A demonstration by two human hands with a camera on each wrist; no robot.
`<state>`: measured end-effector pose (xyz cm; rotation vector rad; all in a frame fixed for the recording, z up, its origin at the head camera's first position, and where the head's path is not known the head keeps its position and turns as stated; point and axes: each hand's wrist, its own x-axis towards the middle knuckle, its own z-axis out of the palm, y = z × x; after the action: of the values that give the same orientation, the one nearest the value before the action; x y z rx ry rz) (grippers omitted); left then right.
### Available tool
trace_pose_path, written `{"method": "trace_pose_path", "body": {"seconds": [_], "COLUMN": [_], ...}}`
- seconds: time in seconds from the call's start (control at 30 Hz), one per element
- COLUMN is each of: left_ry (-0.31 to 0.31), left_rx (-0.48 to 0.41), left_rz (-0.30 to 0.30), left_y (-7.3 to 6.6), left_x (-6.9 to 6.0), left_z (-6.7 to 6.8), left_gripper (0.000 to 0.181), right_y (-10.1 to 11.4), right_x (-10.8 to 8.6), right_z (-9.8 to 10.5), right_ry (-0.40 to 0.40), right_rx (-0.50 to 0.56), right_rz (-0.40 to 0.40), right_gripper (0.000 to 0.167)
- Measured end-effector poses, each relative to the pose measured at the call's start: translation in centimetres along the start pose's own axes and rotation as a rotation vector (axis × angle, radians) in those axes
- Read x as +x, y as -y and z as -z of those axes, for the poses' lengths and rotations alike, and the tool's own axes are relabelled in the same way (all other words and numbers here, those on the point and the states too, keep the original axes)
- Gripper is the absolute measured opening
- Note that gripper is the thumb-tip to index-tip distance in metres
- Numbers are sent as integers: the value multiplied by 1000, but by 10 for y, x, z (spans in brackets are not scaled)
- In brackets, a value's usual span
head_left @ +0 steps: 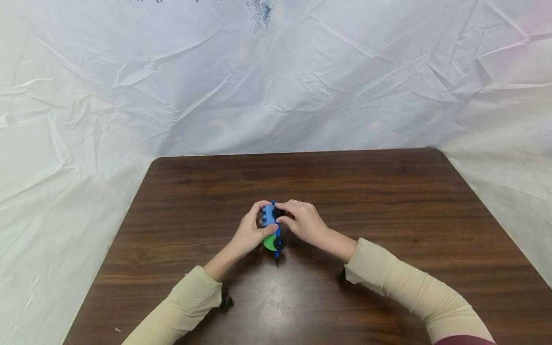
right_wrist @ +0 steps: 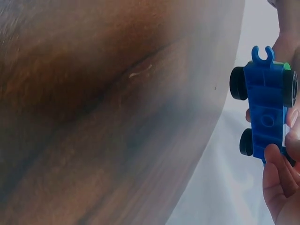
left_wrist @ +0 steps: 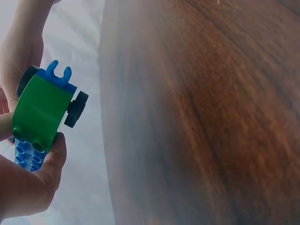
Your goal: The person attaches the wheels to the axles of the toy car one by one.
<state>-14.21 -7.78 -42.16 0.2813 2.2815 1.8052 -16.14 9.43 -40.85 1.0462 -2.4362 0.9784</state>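
Both hands hold a toy block car above the table, turned on its side. Its blue chassis (right_wrist: 266, 101) has black wheels (head_left: 280, 243) and a forked blue hitch (left_wrist: 57, 77) at the near end. On the chassis sit a green curved block (left_wrist: 41, 110) and a light blue studded brick (head_left: 270, 214). My left hand (head_left: 250, 231) grips the car around the light blue brick, thumb on its near side. With thumb and fingers my right hand (head_left: 307, 223) pinches the black wheel at the far end. Those fingertips partly hide that wheel.
A dark brown wooden table (head_left: 366, 191) spreads beneath the hands. Behind it and at the sides hangs a wrinkled white cloth (head_left: 276, 86). A small pale scrap (head_left: 118, 329) lies near the table's left front. Black devices (head_left: 226, 302) show under the cream sleeves.
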Motion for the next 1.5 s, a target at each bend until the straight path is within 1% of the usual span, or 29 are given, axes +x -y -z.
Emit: {"method": "trace_pose_path", "body": {"seconds": [0.13, 0.37, 0.47, 0.57, 0.67, 0.77, 0.97, 1.07, 1.2, 1.3, 1.5], "left_ry": [-12, -17, -17, -24, -33, -43, -43, -48, -67, -75, -76], "left_rx": [0, 13, 22, 34, 39, 39, 29, 43, 86, 91, 65], "left_rz": [-1, 2, 13, 8, -3, -12, -6, -10, -29, -29, -7], "left_y": [-3, -23, -24, -24, -24, -26, -28, -29, -31, -31, -31], "left_x": [-1, -10, -11, -12, -12, -13, -13, -13, -14, -14, -14], "left_z": [0, 2, 2, 2, 1, 1, 0, -1, -1, -2, -1], "left_gripper": [48, 47, 48, 47, 46, 46, 46, 45, 45, 46, 47], "right_y": [2, 5, 7, 7, 7, 6, 6, 7, 10, 11, 6], "right_x": [1, 2, 3, 4, 4, 2, 0, 2, 6, 7, 6], "right_z": [-2, -4, -5, -5, -6, -8, -11, -10, -8, -7, -8], "right_ry": [-11, -5, 10, 26, 23, -4, -52, -47, -21, -17, -24], "right_rx": [29, 65, 86, 121, 158, 160, 113, 75, 54, 79, 156], "right_rz": [-45, -132, -180, -236, -269, -253, -187, -200, -248, -268, -248], "right_gripper": [32, 30, 29, 29, 28, 29, 30, 29, 29, 29, 28]}}
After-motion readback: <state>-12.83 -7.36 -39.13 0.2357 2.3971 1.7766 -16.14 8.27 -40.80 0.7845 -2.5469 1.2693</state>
